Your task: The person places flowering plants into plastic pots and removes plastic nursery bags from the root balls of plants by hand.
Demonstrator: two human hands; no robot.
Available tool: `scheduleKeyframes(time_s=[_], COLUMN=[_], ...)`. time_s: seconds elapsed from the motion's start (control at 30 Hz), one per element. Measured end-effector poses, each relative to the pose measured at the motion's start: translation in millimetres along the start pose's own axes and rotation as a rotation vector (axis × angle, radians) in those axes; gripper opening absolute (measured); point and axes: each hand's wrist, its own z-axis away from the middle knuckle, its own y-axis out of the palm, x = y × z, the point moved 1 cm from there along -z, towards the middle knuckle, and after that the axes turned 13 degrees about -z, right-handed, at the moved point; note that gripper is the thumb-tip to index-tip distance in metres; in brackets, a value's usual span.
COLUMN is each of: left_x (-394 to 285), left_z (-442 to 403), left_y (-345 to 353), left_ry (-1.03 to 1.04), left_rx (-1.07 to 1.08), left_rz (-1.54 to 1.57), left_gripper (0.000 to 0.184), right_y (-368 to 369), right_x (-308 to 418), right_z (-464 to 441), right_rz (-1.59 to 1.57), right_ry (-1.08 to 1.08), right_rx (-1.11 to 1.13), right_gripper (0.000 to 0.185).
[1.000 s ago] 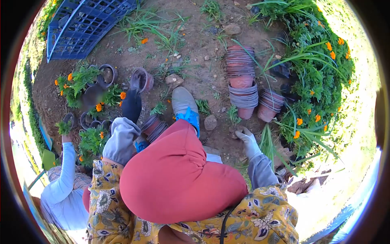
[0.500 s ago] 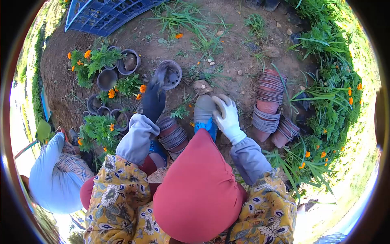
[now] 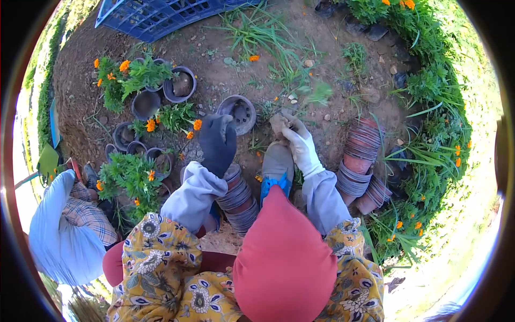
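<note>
My left hand, in a dark glove, is closed beside the rim of a round pot with holes in its base; a small greyish patch at its fingertips is unclear. My right hand, in a white glove, has its fingers bent round the edge of a brown stone, just beyond the toe of my grey shoe. A stack of nested pots lies below my left hand. A blurred green tuft shows beyond my right hand.
Marigolds and round pots stand at left, below a blue crate. More stacked pots lie at right, beside dense marigold plants. A co-worker's blue sleeve is at lower left.
My right hand has moved from beside the right-hand pot stacks to the stone, and its fingers have closed. My left hand has drawn back from inside the round pot. The view has shifted.
</note>
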Motion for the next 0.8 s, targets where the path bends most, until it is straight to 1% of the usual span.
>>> scheduleKeyframes(time_s=[0.07,0.17,0.2,0.23,0.27,0.33,0.37,0.4,0.47,0.5,0.6,0.7,0.8], left_x=[-19.6,-32.1,-29.9,-25.6,-21.8,-23.9,-24.5,-24.9,-18.8,-16.7,-24.4,-33.2,-32.8], left_z=[2.7,0.5,1.3,4.0,6.6,17.6,18.1,18.6,17.4,19.5,24.8,23.2,28.1], left_y=[6.5,3.5,4.0,7.5,12.1,30.3,31.3,32.5,30.0,32.1,28.7,11.6,12.8], left_ry=[-0.199,-0.675,-0.642,-0.608,-0.571,-0.531,-0.500,-0.469,-0.388,-0.308,-0.148,-0.085,-0.018], left_rx=[0.168,0.772,0.748,0.724,0.699,0.378,0.344,0.311,0.494,0.475,0.266,0.282,0.232], left_rz=[0.353,0.884,0.934,0.984,1.034,1.195,1.193,1.191,1.035,0.907,0.571,0.383,0.377], left_gripper=[0.020,0.020,0.020,0.020,0.021,0.020,0.020,0.019,0.019,0.023,0.029,0.033,0.035], right_y=[13.0,44.9,50.9,52.0,55.5,61.7,65.8,67.8,73.7,72.3,77.2,65.9,60.4], right_x=[10.0,22.2,21.5,16.1,17.6,23.1,20.9,20.0,21.5,15.8,17.6,1.1,-7.5], right_z=[13.6,35.1,37.5,36.5,38.8,43.6,39.1,38.5,40.3,37.9,41.9,39.7,43.8], right_rz=[0.065,0.240,0.311,0.434,0.339,0.151,0.355,0.329,0.276,0.338,0.330,0.363,0.356], right_ry=[-0.116,-0.129,-0.125,-0.211,-0.195,-0.159,-0.306,-0.247,-0.129,-0.181,-0.066,-0.165,-0.229], right_rx=[0.082,0.123,0.135,0.170,0.183,0.205,0.141,0.126,0.092,0.103,0.094,0.175,0.189], right_gripper=[0.059,0.057,0.057,0.052,0.049,0.043,0.036,0.035,0.033,0.032,0.031,0.030,0.029])
